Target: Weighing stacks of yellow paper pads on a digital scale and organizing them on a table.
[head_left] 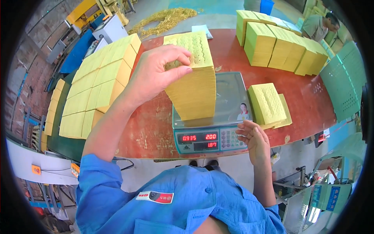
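Note:
A tall stack of yellow paper sheets (194, 91), its top marked with rows of wavy cuts, stands on the pan of a digital scale (230, 99) with red lit figures. My left hand (157, 72) is at the stack's upper near edge, thumb and forefinger curled close together in a pinch. Whether a sheet lies between those fingertips I cannot make out. My right hand (255, 142) holds nothing; its fingers are loosely bent and apart, beside the scale's keypad. Just right of the scale, a shorter yellow paper stack (268, 103) rests on the table.
Rows of yellow stacks (99, 78) fill the left side; more large stacks (272, 45) stand at the table's (156, 128) back right. Behind them a co-worker (317, 27) bends down. A green perforated panel (341, 82) borders the right end. Yellow scraps (163, 20) litter the floor beyond.

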Tool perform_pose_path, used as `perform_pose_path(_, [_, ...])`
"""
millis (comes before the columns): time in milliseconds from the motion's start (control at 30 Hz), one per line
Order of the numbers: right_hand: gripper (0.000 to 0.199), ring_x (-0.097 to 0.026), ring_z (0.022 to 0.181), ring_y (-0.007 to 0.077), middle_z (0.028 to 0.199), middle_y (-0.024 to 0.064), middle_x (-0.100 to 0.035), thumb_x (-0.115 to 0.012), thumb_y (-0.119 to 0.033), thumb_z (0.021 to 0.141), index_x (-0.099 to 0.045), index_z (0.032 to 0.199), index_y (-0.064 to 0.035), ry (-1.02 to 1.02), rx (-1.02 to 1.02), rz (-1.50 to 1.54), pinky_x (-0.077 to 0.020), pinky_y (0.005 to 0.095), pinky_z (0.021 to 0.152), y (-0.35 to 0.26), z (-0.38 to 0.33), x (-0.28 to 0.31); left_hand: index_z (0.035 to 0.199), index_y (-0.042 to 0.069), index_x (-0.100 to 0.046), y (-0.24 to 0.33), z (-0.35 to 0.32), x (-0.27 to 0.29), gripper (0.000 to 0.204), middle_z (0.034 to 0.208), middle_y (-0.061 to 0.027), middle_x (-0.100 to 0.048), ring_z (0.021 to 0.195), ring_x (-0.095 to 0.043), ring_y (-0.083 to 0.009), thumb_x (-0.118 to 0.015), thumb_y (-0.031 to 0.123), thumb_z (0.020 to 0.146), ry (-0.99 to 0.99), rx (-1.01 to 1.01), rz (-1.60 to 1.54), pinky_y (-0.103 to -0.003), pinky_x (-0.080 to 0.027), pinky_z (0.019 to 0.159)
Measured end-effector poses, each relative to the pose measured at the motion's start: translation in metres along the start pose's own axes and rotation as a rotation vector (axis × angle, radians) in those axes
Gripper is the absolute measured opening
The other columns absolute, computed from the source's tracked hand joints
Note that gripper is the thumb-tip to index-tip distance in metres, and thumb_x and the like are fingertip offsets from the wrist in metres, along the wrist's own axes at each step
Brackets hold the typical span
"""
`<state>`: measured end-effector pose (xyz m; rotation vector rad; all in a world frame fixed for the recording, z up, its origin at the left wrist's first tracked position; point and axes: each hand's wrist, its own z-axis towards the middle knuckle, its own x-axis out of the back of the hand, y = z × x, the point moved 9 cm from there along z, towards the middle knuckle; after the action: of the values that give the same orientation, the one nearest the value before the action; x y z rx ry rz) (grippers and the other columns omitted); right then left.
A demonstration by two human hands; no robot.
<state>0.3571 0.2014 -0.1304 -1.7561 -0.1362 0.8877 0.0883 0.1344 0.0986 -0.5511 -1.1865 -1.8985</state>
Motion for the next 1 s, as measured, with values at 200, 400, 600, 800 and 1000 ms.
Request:
perform_pose_path(200, [0.037, -0.062, 0.107, 0.0225, 0.121, 0.0137, -0.064, -0.045, -0.02, 0.102, -0.055, 0.13, 0.001, -0.005, -0.01, -0.01, -0.049, 0.0358, 0.09, 0.004, 0.001, 0.001, 0.09, 0.0, -0.067, 0.004, 0.002, -0.003, 0.006, 0.108, -0.0075, -0.07, 0.101, -0.063, -0.0163, -0.066, 0.005, 0.087, 0.023, -0.021, -0.001, -0.03, -0.048, 0.09])
perform_pose_path(400, [0.035, -0.063, 0.105, 0.0231, 0.121, 0.0143, -0.064, -0.045, -0.018, 0.101, -0.055, 0.129, 0.0015, -0.028, 0.008, -0.08, -0.0495, 0.0345, 0.088, -0.006, 0.001, -0.021, 0.088, 0.0, -0.066, 0.018, -0.005, -0.001, 0.005, 0.104, -0.0093, -0.069, 0.098, -0.065, -0.0213, -0.067, 0.001, 0.082, 0.162, -0.148, 0.173, -0.033, -0.05, 0.091])
perform_pose_path(600, [0.042, -0.065, 0.101, 0.025, 0.122, 0.0167, -0.063, -0.042, -0.02, 0.102, -0.047, 0.135, 0.0047, -0.179, 0.1, 0.028, -0.052, 0.0367, 0.087, -0.06, -0.007, -0.08, 0.086, 0.002, -0.064, 0.104, -0.068, -0.042, 0.012, 0.102, -0.0108, -0.067, 0.11, -0.063, -0.0255, -0.066, 0.008, 0.076, 0.356, -0.626, 0.431, -0.049, -0.045, 0.099])
perform_pose_path(800, [0.046, -0.058, 0.119, 0.0281, 0.133, 0.0181, -0.055, -0.044, -0.007, 0.096, -0.04, 0.14, 0.0047, 0.042, 0.087, -0.094, -0.0488, 0.0393, 0.1, -0.07, -0.007, -0.096, 0.089, 0.004, -0.069, 0.121, -0.102, -0.098, 0.014, 0.103, -0.0097, -0.069, 0.11, -0.06, -0.0232, -0.064, 0.015, 0.083, 0.31, -0.757, 0.404, -0.037, -0.047, 0.09])
perform_pose_path(1000, [0.05, -0.059, 0.119, 0.0261, 0.135, 0.0161, -0.055, -0.044, 0.001, 0.093, -0.037, 0.143, 0.0015, 0.099, 0.022, 0.116, -0.0508, 0.0398, 0.098, -0.036, 0.001, -0.056, 0.098, 0.007, -0.065, 0.103, -0.118, -0.089, 0.021, 0.108, -0.009, -0.065, 0.099, -0.063, -0.0224, -0.07, 0.014, 0.079, 0.429, -0.744, 0.104, -0.034, -0.049, 0.081])
